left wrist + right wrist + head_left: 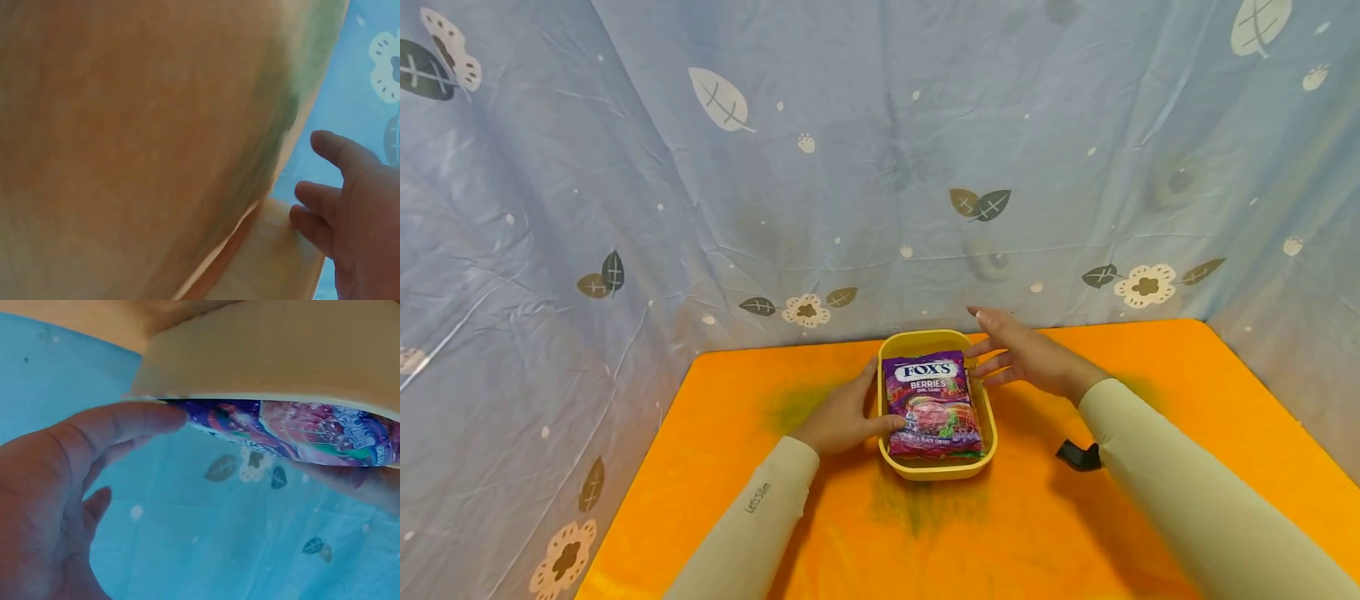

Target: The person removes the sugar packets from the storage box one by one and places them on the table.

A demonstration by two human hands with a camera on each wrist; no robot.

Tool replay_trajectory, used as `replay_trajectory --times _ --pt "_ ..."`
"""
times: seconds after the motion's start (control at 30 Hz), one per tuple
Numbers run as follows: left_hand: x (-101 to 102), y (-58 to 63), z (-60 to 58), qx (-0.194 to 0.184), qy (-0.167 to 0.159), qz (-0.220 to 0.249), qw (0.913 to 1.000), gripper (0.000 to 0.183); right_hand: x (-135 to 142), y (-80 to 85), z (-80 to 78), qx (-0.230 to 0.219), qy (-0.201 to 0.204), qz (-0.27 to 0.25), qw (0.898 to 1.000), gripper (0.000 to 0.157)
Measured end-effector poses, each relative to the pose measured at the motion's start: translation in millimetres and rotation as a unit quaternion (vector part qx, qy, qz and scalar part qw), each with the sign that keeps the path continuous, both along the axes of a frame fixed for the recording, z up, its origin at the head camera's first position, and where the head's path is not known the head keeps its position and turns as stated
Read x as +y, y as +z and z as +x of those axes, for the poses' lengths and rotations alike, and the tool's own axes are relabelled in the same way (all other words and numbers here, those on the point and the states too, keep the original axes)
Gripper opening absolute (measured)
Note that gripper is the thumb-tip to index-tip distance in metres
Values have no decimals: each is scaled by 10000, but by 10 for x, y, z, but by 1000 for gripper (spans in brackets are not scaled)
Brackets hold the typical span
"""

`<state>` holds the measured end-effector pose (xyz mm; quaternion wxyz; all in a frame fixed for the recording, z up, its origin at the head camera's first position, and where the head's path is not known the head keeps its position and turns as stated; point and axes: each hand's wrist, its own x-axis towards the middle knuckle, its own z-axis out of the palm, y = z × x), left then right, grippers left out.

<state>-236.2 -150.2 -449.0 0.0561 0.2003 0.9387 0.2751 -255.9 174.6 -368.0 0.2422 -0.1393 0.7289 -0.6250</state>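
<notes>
A purple bag of Fox's Berries candy (931, 408) lies face up inside a yellow plastic container (937, 473). My left hand (847, 414) holds the container's left side, with the thumb over the rim onto the bag and the fingers along the outer wall. In the left wrist view, those fingers (315, 200) lie against the container's wall. At the right rim is my right hand (1033, 360), its fingers spread and the thumb raised. The right wrist view shows a fingertip (169, 417) touching the bag's edge close by the rim.
An orange cloth (737, 400) covers the table under the container. Pale blue curtains (880, 167) with leaf and flower prints hang at the back and both sides. A small black object (1078, 456) shows beside the right forearm. Both arms wear pale sleeves (1180, 475).
</notes>
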Motion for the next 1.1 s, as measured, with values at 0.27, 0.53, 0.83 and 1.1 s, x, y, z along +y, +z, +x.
replay_trajectory --times 0.27,0.53,0.83,1.1 --pt "-11 -10 36 -463 -100 -46 9989 96 -110 54 78 -212 57 535 9983 76" --pt "-74 23 39 -912 -82 66 9958 81 -252 -3 85 -329 191 666 9971 83" --pt "-71 28 21 -1204 -136 187 9925 78 -345 -129 87 -524 140 486 9973 82" --pt "-86 -1 3 -1242 -246 244 9917 78 -460 -261 133 -498 507 226 9972 76"
